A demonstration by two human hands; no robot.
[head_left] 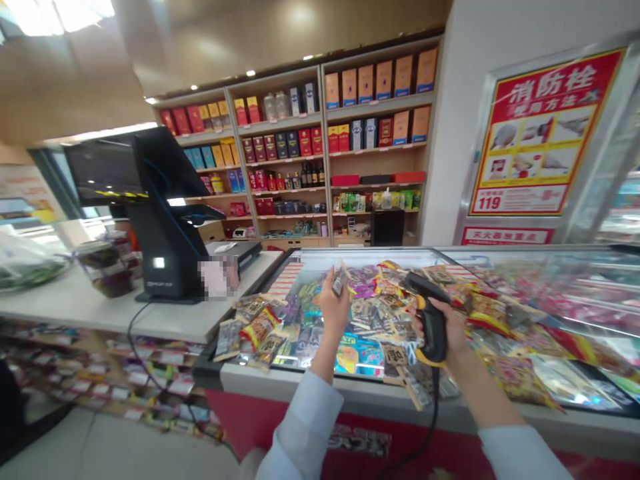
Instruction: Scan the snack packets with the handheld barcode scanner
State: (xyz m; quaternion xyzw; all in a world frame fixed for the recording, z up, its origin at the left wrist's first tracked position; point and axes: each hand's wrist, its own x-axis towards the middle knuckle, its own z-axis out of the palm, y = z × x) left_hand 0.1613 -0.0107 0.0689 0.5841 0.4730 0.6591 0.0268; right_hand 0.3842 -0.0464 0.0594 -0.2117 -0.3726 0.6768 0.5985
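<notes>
My left hand (334, 308) is closed on a small snack packet (341, 280), raised above the chest freezer; its print is too blurred to read. In my right hand (451, 328) is a black and yellow barcode scanner (433, 327), its head tilted up and to the left and its cord hanging down the freezer's front. Under both hands, many snack bags lie on the glass top, among them a red and yellow bag (487, 313) to the right and another red and yellow bag (261, 327) near the left end.
To the left, a white counter (115, 313) carries a black checkout terminal (170, 220) and a tub (103, 267). The freezer's front rim (300, 381) runs across before me. Shelves of boxed goods (285, 143) stand behind. A red poster (545, 133) hangs on the right wall.
</notes>
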